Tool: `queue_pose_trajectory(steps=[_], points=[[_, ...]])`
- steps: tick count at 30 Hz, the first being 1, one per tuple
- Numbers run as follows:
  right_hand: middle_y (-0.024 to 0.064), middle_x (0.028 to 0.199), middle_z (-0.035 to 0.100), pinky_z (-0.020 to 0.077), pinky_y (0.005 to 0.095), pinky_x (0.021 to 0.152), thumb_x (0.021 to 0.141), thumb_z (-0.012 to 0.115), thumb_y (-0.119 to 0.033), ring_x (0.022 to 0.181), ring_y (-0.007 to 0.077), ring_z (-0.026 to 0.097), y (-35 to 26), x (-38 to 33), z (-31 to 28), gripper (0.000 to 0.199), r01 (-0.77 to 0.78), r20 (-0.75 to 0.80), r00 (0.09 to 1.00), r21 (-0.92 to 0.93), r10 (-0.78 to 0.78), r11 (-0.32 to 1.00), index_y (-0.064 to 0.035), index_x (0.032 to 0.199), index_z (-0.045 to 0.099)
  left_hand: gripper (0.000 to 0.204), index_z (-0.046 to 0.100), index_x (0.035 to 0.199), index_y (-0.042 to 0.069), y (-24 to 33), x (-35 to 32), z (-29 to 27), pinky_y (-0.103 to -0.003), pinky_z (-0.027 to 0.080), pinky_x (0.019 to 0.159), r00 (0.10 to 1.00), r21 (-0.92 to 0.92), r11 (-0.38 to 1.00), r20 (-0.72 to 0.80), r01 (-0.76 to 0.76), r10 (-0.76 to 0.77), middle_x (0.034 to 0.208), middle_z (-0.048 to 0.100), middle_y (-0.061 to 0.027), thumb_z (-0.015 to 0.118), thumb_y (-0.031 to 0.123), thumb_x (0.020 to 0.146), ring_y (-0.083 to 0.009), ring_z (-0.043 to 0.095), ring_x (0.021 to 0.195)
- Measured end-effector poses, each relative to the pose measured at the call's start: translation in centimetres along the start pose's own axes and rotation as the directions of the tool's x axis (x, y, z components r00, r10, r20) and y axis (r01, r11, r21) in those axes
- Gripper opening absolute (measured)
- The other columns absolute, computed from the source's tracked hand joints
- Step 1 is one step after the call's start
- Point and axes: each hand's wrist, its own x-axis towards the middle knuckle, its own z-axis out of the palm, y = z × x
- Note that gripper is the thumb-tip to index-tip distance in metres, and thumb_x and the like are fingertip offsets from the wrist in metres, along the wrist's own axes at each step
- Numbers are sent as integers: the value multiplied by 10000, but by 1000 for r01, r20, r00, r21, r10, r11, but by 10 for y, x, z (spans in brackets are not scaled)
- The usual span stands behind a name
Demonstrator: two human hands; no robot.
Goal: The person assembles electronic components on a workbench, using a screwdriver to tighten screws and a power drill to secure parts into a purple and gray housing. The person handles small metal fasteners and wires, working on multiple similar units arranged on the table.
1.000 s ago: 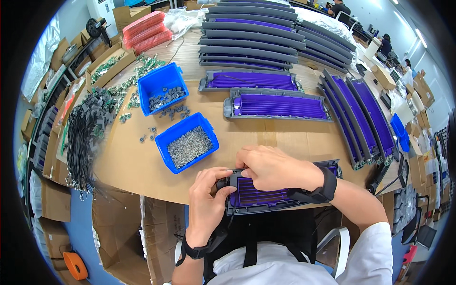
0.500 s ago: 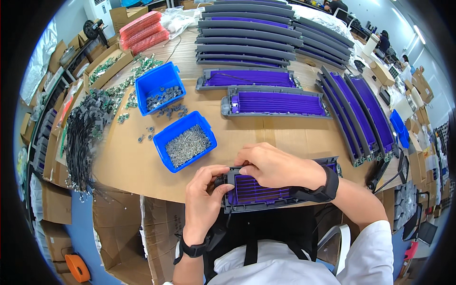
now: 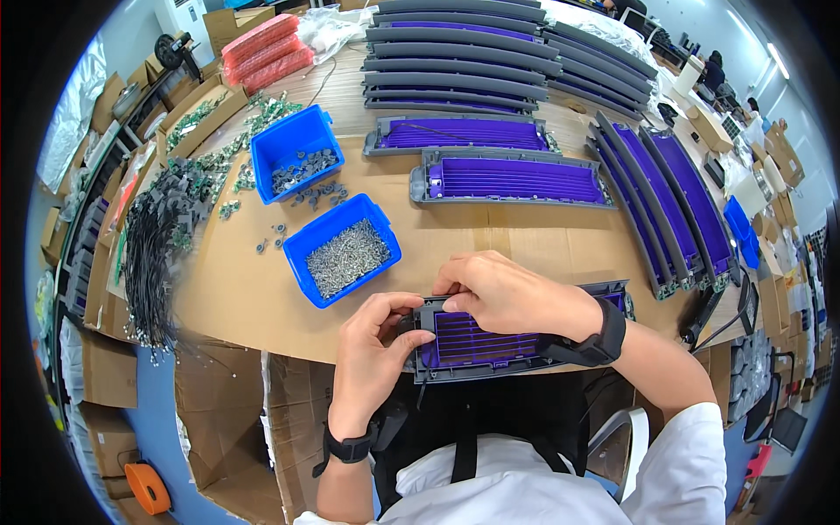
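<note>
A long grey plastic housing with a purple slatted inside (image 3: 477,343) lies at the near edge of the table. My left hand (image 3: 378,339) grips its left end, thumb on top and fingers at the far rim. Beside it my right hand (image 3: 483,293) bends over the far left corner, fingertips pinched at the rim. Whatever lies between those fingertips is hidden. A thin dark cable hangs from the housing's left end. Beyond my left hand stands a blue bin of small metal screws (image 3: 348,260). A second blue bin (image 3: 298,157) holds small dark round parts.
More purple-and-grey housings (image 3: 516,179) lie ahead, with others stacked (image 3: 455,66) behind and leaning (image 3: 661,206) at the right. Black cables (image 3: 153,262) and green circuit boards (image 3: 197,122) cover the left side. Red bubble-wrapped packs (image 3: 265,52) lie at the back left.
The view has shifted slightly. Both hands stay at the housing's left end, with the right fingertips still at the far corner. Little else differs.
</note>
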Motion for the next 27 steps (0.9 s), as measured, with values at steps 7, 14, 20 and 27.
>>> queue_pose_trajectory(steps=[7, 14, 20, 27], points=[[232, 974, 701, 534, 405, 811, 875, 682, -32, 919, 358, 683, 0, 1, -2, 217, -35, 1, 999, 57, 35, 998, 71, 1065, 657, 332, 647, 1073, -18, -4, -1, 4, -271, 514, 847, 999, -16, 999, -37, -31, 30, 1016, 664, -57, 749, -93, 766, -137, 630, 901], [236, 970, 703, 535, 403, 815, 872, 683, -36, 930, 355, 687, 0, 0, -1, 206, -34, -16, 999, 51, 35, 998, 75, 1045, 662, 471, 542, 1192, -4, 4, -2, -5, -292, 465, 995, 992, 61, 998, 121, -27, 20, 1165, 586, -66, 734, -76, 768, -145, 574, 1086], [239, 973, 702, 533, 406, 810, 872, 679, -41, 919, 361, 685, 1, 1, 1, 209, -18, -20, 1000, 58, 19, 998, 75, 1046, 664, 516, 495, 1208, -13, 13, -6, 3, -337, 444, 1029, 996, 212, 976, 83, -45, 27, 1169, 550, -114, 699, -58, 737, -218, 565, 1116], [245, 967, 700, 528, 413, 811, 873, 673, -40, 921, 366, 680, 3, 0, 1, 208, -6, -31, 999, 52, 7, 999, 74, 1047, 662, 484, 492, 1194, -21, 10, -8, 12, -352, 454, 1011, 996, 270, 959, 26, -85, 81, 1143, 561, -143, 635, -75, 734, -260, 579, 1102]])
